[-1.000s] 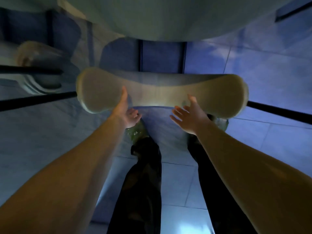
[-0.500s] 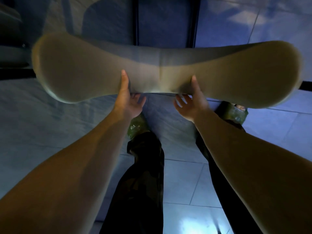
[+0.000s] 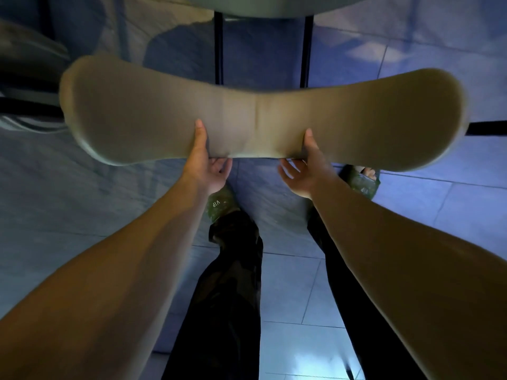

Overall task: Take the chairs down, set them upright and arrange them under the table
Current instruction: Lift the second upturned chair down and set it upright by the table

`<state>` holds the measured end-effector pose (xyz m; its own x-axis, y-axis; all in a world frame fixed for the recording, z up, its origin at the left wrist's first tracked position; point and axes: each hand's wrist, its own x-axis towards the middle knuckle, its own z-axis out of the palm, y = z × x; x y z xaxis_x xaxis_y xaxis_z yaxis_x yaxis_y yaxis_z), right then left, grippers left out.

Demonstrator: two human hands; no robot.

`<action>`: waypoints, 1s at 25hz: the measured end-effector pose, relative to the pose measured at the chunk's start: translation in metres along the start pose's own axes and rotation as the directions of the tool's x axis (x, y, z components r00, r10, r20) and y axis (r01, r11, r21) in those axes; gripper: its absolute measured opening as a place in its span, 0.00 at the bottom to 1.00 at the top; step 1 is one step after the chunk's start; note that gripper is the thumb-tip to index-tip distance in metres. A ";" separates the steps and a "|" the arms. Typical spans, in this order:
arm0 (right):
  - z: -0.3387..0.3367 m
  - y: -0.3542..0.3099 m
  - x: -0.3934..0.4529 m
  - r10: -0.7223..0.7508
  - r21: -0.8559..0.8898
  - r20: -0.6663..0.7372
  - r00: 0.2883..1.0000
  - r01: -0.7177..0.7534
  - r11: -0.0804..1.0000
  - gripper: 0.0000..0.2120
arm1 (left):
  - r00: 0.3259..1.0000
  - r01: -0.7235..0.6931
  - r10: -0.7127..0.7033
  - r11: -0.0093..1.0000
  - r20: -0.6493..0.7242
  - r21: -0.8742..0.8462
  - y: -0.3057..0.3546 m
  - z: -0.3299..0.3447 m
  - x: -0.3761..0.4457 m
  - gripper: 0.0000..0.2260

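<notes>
Progress: one chair is judged to be upright on the floor already, since its tan, curved, bone-shaped padded backrest (image 3: 258,119) is seen from above with two black metal uprights (image 3: 218,48) running down beyond it toward the seat.
Remaining: the chair is judged not yet fully pushed under the pale table edge (image 3: 263,6) seen at the top; whether other chairs are left to handle cannot be told, though a second pale padded shape (image 3: 27,64) lies at the far left.
Left hand (image 3: 208,165): closed on the near lower edge of the backrest, thumb laid on the top face, fingers curled beneath.
Right hand (image 3: 304,171): gripping the same edge just right of the centre seam, thumb on top, fingers under.
Backrest look: smooth, matte, wider at both ends, pinched at the middle, with a faint vertical seam.
Position: directly before the person, above grey floor tiles (image 3: 439,201), between the table and the green slippers (image 3: 219,205).
</notes>
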<state>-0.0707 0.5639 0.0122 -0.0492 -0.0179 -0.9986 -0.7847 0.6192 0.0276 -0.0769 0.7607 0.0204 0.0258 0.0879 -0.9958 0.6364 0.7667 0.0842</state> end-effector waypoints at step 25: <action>0.064 -0.065 -0.363 -0.256 -0.243 -0.025 0.966 0.243 0.939 0.28 | 0.918 -0.368 0.397 0.836 0.016 0.408 0.109 0.057 -0.347 0.28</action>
<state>0.0379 0.5802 0.3704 0.1379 -0.1957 -0.9709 -0.8992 0.3862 -0.2056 0.0276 0.7781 0.3727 0.2884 0.3747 -0.8811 0.8367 0.3489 0.4222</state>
